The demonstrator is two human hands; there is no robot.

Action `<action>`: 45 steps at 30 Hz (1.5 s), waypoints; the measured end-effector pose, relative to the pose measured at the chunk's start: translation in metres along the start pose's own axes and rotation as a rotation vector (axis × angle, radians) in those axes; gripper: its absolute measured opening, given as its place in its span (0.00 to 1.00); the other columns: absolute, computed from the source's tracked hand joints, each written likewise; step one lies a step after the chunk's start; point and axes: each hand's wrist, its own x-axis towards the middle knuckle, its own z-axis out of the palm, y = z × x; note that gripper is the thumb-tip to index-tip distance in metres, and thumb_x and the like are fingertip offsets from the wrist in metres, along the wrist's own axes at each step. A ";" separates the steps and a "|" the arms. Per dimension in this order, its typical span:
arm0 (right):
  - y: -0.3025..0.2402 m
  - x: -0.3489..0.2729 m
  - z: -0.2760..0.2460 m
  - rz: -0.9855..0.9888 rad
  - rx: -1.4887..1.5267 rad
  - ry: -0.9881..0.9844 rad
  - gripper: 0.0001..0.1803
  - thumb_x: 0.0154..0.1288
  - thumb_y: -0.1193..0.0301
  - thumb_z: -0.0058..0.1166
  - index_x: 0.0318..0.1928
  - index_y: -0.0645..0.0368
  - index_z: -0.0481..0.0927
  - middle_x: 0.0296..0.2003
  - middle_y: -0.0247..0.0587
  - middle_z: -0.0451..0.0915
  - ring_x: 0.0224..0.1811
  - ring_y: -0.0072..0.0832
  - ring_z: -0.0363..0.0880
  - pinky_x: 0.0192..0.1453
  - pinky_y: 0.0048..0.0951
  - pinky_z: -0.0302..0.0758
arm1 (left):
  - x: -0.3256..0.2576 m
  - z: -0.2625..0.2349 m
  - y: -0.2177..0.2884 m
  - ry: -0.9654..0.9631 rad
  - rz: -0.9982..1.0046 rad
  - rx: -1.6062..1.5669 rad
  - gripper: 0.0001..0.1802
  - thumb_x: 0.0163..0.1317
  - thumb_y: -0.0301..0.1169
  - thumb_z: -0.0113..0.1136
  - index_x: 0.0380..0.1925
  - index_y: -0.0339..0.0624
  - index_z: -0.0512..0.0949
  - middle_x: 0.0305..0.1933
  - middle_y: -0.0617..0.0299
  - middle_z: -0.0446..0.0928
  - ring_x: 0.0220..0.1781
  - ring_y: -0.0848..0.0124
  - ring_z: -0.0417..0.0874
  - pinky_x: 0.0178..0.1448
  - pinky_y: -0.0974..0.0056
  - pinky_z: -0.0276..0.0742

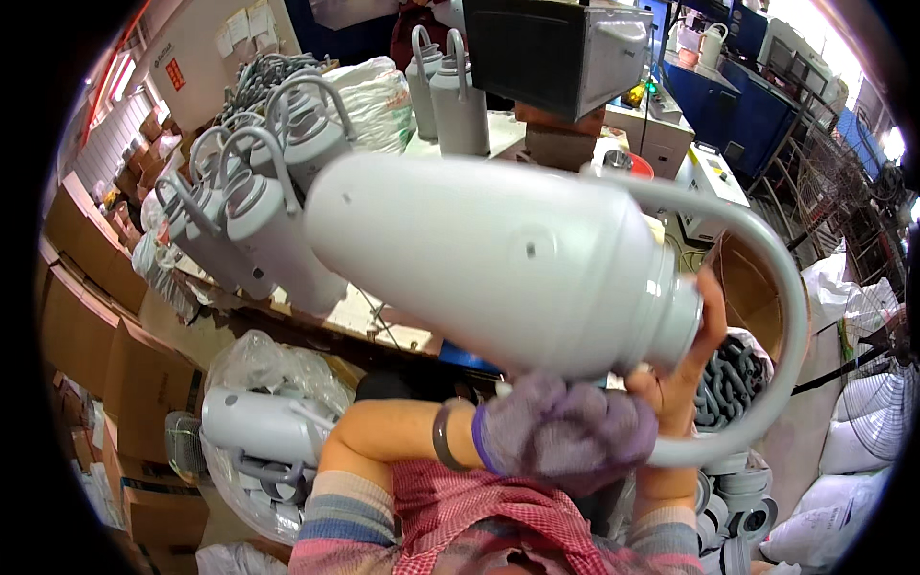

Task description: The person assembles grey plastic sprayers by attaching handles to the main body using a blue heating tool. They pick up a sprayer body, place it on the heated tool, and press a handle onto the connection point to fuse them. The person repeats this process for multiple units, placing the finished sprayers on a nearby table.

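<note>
Head view: a pale grey bottle-shaped housing (pixel 498 264) with a curved loop handle is held up, tilted, above the gloved left hand (pixel 565 426), which cups its underside; the bare right hand (pixel 685 369) is clamped around its narrow neck.

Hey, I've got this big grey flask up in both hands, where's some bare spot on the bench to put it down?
The only bare patch is the pale bench top below the row of grey flasks. The bench's left side is packed with those flasks and the back holds two more flasks and a dark box. The flask in your left hand and right hand hides the rest.
</note>
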 end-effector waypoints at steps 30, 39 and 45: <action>0.031 -0.285 -0.234 1.032 0.232 0.795 0.32 0.69 0.47 0.40 0.56 0.63 0.75 0.51 0.43 0.78 0.53 0.34 0.78 0.57 0.36 0.77 | -0.257 0.191 0.042 -0.916 -0.789 -0.469 0.11 0.62 0.39 0.63 0.39 0.46 0.83 0.39 0.51 0.84 0.39 0.55 0.85 0.47 0.55 0.79; 0.055 -0.284 -0.248 1.038 0.219 0.824 0.31 0.70 0.48 0.40 0.56 0.62 0.75 0.51 0.42 0.79 0.52 0.34 0.79 0.56 0.36 0.77 | -0.178 0.114 0.034 -0.504 -1.247 -0.887 0.12 0.61 0.28 0.64 0.44 0.38 0.83 0.37 0.53 0.83 0.36 0.64 0.85 0.41 0.64 0.80; 0.068 -0.281 -0.248 1.046 0.232 0.835 0.30 0.70 0.48 0.40 0.56 0.62 0.75 0.50 0.42 0.79 0.51 0.33 0.79 0.56 0.36 0.78 | -0.095 0.163 0.032 -0.287 -1.306 -1.383 0.12 0.60 0.26 0.68 0.44 0.36 0.85 0.38 0.57 0.87 0.37 0.76 0.85 0.43 0.71 0.81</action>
